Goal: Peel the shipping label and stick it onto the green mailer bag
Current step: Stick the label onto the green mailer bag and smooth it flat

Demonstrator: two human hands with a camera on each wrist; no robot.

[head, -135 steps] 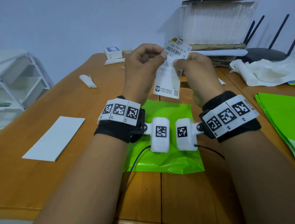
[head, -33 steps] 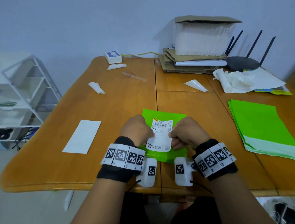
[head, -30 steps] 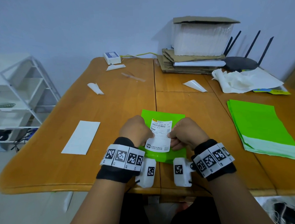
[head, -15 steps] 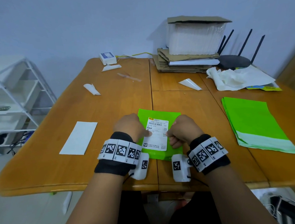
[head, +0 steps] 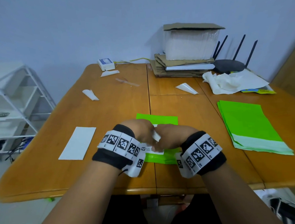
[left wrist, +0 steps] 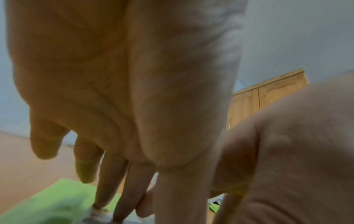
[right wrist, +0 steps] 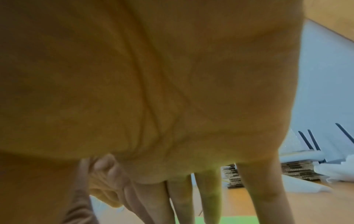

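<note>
Both hands, left hand [head: 141,132] and right hand [head: 169,136], press extended fingers down on the shipping label [head: 153,149], which lies on the green mailer bag [head: 158,119] beneath them; sticking appears nearly done, with smoothing likely remaining.

Both hands [head: 157,134] together, fingers extended downward

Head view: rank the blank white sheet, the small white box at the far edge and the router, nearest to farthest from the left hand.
1. Blank white sheet, just left of the left hand.
2. Small white box, far edge, left.
3. Router, far right corner.
</note>
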